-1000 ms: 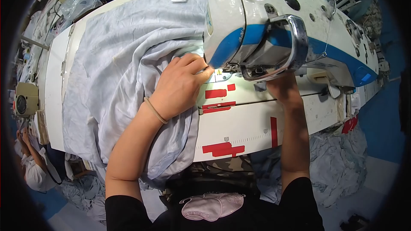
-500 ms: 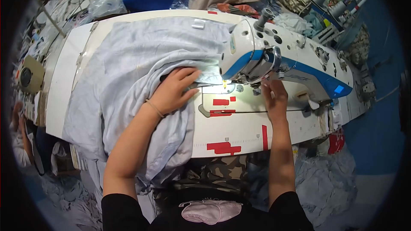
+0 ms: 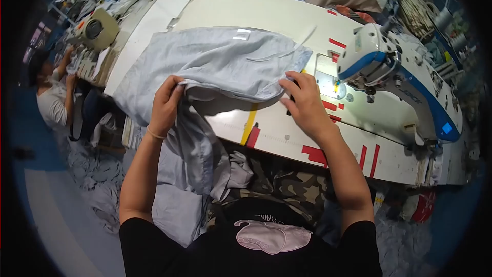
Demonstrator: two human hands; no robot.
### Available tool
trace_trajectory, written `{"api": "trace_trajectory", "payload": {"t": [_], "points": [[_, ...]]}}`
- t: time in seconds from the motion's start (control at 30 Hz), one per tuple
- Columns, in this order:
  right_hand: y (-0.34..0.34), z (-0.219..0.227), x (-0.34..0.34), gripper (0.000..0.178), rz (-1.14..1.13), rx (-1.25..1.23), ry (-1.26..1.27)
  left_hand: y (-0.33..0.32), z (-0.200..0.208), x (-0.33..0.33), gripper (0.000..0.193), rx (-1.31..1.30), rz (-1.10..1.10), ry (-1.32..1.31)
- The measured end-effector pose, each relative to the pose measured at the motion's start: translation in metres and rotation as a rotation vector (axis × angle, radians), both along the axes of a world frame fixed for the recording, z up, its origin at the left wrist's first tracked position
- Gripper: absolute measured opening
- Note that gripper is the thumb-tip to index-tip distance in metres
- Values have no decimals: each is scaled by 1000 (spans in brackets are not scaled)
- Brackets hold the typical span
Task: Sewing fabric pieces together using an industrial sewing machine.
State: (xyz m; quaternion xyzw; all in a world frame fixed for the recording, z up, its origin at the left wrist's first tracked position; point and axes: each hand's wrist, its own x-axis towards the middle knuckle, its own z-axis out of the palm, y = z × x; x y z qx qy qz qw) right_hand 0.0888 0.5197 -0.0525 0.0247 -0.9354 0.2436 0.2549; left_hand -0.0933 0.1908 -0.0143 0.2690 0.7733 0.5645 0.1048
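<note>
A light blue-grey cloth garment (image 3: pixel 220 51) lies across the white sewing table, its near part draping over the front edge toward my lap. My left hand (image 3: pixel 166 105) is closed on the garment's near edge, pinching it between thumb and fingers and lifting a fold. At the right end of that edge, my right hand (image 3: pixel 307 101) has its bent fingers on the cloth; the fingertips partly hide the grip. Right of that hand stands a white and blue sewing machine (image 3: pixel 405 66), its lit needle area apart from the cloth. A thin pale strip (image 3: pixel 306 38) sticks up from the garment's far right side.
Red tape pieces (image 3: pixel 313 155) and a yellow strip (image 3: pixel 249 123) mark the table (image 3: pixel 241 7). At far left another person (image 3: pixel 54 97) sits near a beige machine (image 3: pixel 97 28). Cloth heaps (image 3: pixel 100 174) lie on the floor. Thread cones stand at the far right.
The garment has come away from the needle area toward the left. My right hand has left the machine for the cloth edge, and my left hand now lifts a fold. The view has shifted.
</note>
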Motion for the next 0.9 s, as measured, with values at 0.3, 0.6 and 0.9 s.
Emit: {"api": "trace_trajectory", "payload": {"t": [0.3, 0.6, 0.9], "points": [[-4, 27, 16, 10, 13, -629, -64, -19, 31, 1, 18, 171, -19, -111], [0, 59, 78, 14, -3, -617, -167, 0, 30, 8, 7, 190, -124, -124], [-19, 122, 199, 12, -227, -664, -186, -1, 67, 74, 23, 183, -210, -135]]}}
